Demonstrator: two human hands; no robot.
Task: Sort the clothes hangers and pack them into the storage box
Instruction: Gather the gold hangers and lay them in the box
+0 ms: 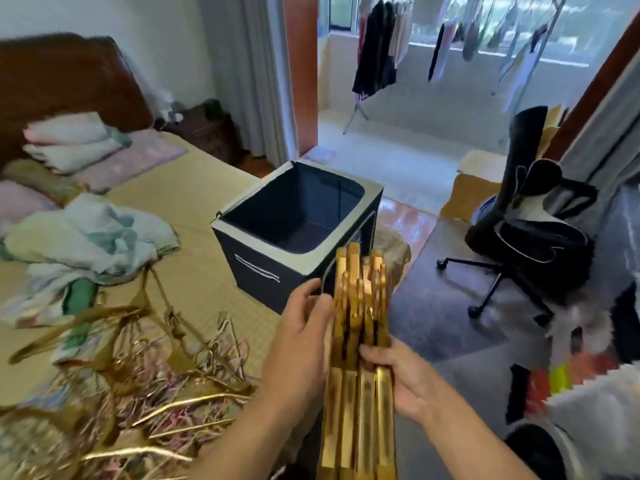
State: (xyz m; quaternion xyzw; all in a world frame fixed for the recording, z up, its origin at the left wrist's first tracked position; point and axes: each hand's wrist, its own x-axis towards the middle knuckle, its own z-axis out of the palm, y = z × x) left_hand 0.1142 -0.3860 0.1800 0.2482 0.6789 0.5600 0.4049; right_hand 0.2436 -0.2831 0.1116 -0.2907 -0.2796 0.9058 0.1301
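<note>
Low in the centre of the frame, both hands clamp a bundle of wooden hangers (358, 358), glossy golden slats stacked edge to edge: the left hand (298, 337) curls round its left side, the right hand (401, 379) grips its right. Behind it the dark fabric storage box (270, 268), grey-rimmed and square, stands open on the bed's woven mat (194, 258). Thin tangled hangers (156, 386) lie at lower left.

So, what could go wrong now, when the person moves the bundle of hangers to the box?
The left hand and right hand hold the gold hanger bundle only at its sides, so single hangers may slide out. The storage box stands at the bed's corner and might tip off if pushed.
</note>
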